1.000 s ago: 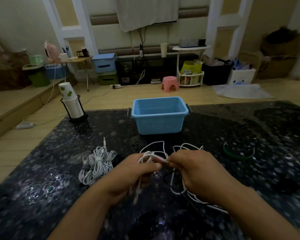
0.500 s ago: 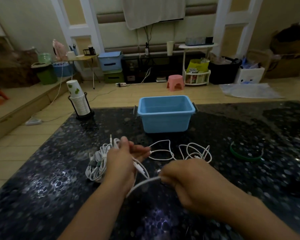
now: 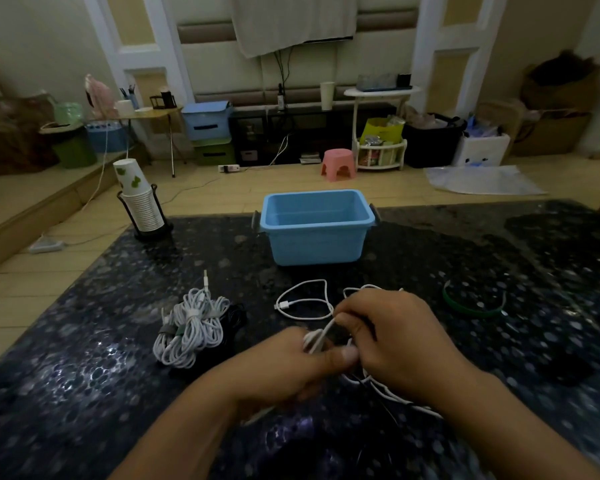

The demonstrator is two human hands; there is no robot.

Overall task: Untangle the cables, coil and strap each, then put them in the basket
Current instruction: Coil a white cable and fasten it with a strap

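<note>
both hands meet over the near middle of the dark speckled surface. the left hand has its fingers curled round a small bunch of white cable, thumb pressed on top; the right hand pinches the same cable just beside it, so the two hands touch. from the right hand's fingers a loop of the cable runs out toward the far side and lies flat on the surface, its plug end pointing left; more white strands and a thin dark one trail from under the right wrist toward the near edge.

left of the hands, apart from them, lies a coiled white bundle, strapped, with one plug sticking up toward the far side and a dark cable tucked against its right side.

the blue basket stands beyond the hands near the far edge, its opening up; i can see no cable in it. open surface lies between the cable loop and the basket's near wall.

a green strap curls on the surface to the right, well apart from the hands. a stack of paper cups in a black holder stands at the far left corner, close to the edge.
</note>
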